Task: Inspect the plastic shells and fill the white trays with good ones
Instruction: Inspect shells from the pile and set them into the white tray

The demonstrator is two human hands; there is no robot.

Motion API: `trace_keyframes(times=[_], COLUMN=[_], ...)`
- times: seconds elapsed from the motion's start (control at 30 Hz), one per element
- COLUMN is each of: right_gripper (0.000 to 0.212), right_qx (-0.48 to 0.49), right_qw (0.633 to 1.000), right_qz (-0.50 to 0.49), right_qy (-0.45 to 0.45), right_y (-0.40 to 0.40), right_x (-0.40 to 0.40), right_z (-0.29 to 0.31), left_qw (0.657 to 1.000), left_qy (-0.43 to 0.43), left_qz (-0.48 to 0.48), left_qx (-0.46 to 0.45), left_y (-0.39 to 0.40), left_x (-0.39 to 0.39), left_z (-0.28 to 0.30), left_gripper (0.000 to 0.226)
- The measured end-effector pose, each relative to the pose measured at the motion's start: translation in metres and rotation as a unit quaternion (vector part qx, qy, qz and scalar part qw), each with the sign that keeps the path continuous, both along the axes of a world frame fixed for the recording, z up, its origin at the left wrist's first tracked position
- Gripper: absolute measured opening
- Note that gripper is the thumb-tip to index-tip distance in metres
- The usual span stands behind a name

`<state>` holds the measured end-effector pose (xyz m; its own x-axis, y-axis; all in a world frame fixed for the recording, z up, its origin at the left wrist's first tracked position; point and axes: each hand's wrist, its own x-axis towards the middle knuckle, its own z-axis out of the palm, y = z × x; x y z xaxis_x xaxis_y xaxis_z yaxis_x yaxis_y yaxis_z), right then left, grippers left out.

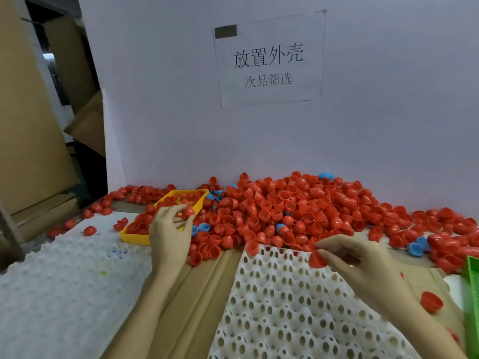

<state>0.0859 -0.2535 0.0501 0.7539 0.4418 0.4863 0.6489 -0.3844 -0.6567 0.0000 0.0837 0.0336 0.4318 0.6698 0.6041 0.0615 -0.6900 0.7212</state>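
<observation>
A brown cardboard table (204, 288) is seen from the head view, backed by a white wall (160, 104) with a paper sign (269, 58). Brown boxes (28, 130) are stacked at the far left.

A big pile (298, 211) of red shells, with a few blue ones (203, 227), is heaped against the wall. A yellow tray (134, 238) with red shells in it lies at the pile's left edge.

A red shell (188, 211) is pinched in the fingertips of the left hand (169, 230), held up over the yellow tray. Which way it opens cannot be told.

Another red shell (316, 259) is pinched by the right hand (355, 263), its open mouth turned up and to the left, over the far edge of a white tray (280, 307) full of holes. One more shell (252, 248) sits at that tray's far left corner.

A second white tray (64, 286) lies at the near left. Bare cardboard shows between the two trays. A green basket (473, 294) is cut off at the right edge, with a loose shell (431, 301) just beside it.
</observation>
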Motion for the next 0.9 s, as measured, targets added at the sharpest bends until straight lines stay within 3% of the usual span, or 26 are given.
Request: trace_keyframes(times=[0.1,0.23,0.33,0.4,0.5,0.6,0.73,0.9], right_gripper=[0.02,0.019,0.016,0.014,0.013,0.013,0.019,0.024], right_qx=[-0.001,0.005,-0.006,-0.014,-0.028,-0.043,-0.043,-0.079], right_qw=[1.0,1.0,1.0,1.0,1.0,0.999,0.996,0.996], right_qz=[0.002,-0.004,-0.01,-0.012,-0.002,0.027,0.075,0.049], right_qy=[0.009,0.019,0.022,0.02,0.014,0.013,0.01,-0.004], right_y=[0.001,0.0,-0.001,-0.002,-0.003,-0.002,0.003,0.004], right_x=[0.0,0.0,0.001,0.001,0.001,-0.002,-0.01,-0.012], right_z=[0.0,-0.001,-0.001,0.0,0.001,0.003,0.005,0.002], left_qw=[0.999,0.974,0.969,0.976,0.968,0.919,0.89,0.873], left_qy=[0.033,0.186,0.164,0.097,0.045,0.108,0.12,0.133], left_qz=[0.029,0.07,0.06,-0.012,-0.212,-0.379,-0.435,-0.461], left_qx=[0.018,0.108,0.174,0.196,0.129,0.022,-0.056,-0.093], left_y=[0.017,0.018,-0.001,-0.027,-0.082,-0.123,-0.14,-0.137], left_x=[-0.002,-0.009,-0.01,-0.008,-0.008,-0.01,-0.009,-0.007], left_z=[-0.007,-0.007,0.003,0.009,0.014,0.012,-0.001,-0.007], left_gripper=[0.038,0.067,0.054,0.036,0.021,0.035,0.046,0.051])
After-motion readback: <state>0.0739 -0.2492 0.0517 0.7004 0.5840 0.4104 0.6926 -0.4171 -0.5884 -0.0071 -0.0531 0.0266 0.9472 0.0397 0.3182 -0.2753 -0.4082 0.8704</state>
